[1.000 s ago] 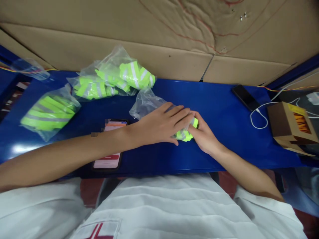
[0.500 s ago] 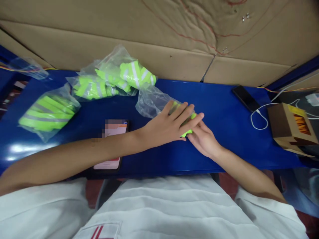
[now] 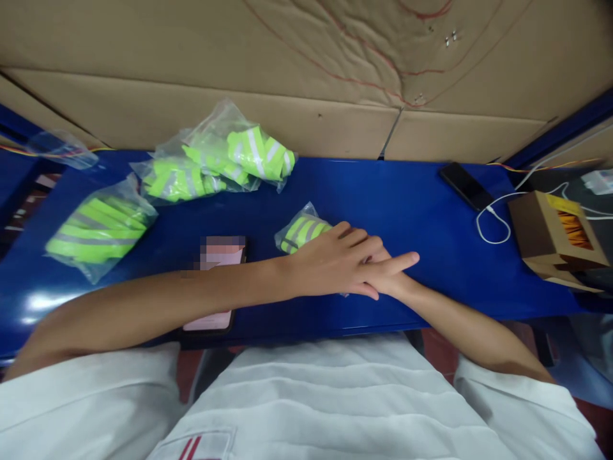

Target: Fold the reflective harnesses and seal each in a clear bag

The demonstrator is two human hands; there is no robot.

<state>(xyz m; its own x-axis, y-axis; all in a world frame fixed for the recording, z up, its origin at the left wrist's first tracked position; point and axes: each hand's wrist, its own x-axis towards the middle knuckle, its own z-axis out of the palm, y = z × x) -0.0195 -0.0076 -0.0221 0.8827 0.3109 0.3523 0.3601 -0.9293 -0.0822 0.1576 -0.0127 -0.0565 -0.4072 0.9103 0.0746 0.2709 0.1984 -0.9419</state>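
Note:
A small clear bag with a folded neon-yellow reflective band (image 3: pixel 299 231) lies on the blue table (image 3: pixel 412 211). My left hand (image 3: pixel 335 265) lies flat on its right part, fingers stretched out and pointing right. My right hand (image 3: pixel 391 282) is tucked under the left hand beside the bag; its fingers are almost wholly hidden. Only the left end of the bag shows past my left hand.
Three more bagged neon bands (image 3: pixel 98 223) (image 3: pixel 177 179) (image 3: pixel 253 153) lie at the back left, and an empty clear bag (image 3: pixel 57 147) at the far left. A pink-screened phone (image 3: pixel 211 319) sits under my left forearm. A black phone (image 3: pixel 464 185), white cable (image 3: pixel 493 223) and open cardboard box (image 3: pixel 550 230) are at the right. Cardboard sheets (image 3: pixel 287 76) wall the back.
The loose bag has been flattened around the band. My left hand went from cupping it to lying flat over it, and my right hand slid underneath.

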